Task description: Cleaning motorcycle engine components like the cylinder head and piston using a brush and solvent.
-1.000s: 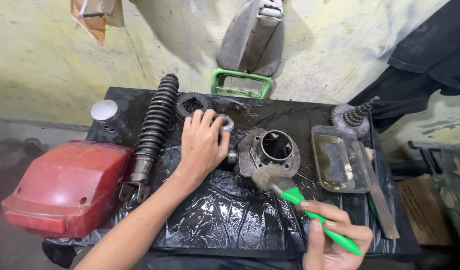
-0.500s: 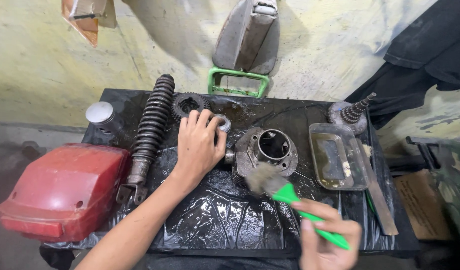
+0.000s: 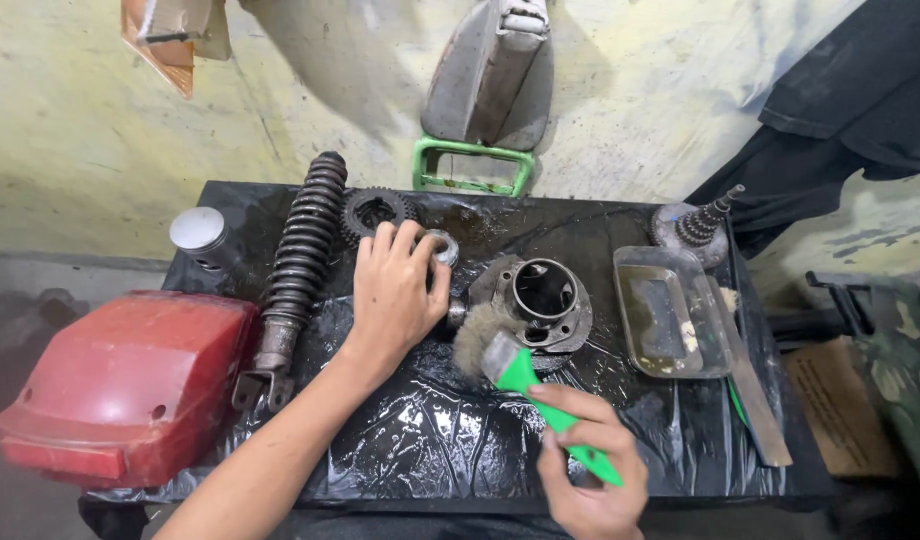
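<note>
our right hand (image 3: 590,470) grips the green brush (image 3: 540,395), bristles against the near side of the metal cylinder (image 3: 540,300) just beyond it, while our left hand (image 3: 395,290) lies flat beside it, so short firm strokes seem best.

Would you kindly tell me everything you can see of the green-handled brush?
The brush has a bright green plastic-looking handle, a grey metal band and a wide tuft of worn, dirty greyish bristles. It lies slanted, handle toward the lower right, bristles up and left. The right hand grips the handle's lower end. The bristles press against the near side of the grey metal engine cylinder, above the wet black plastic sheet covering the table.
</note>
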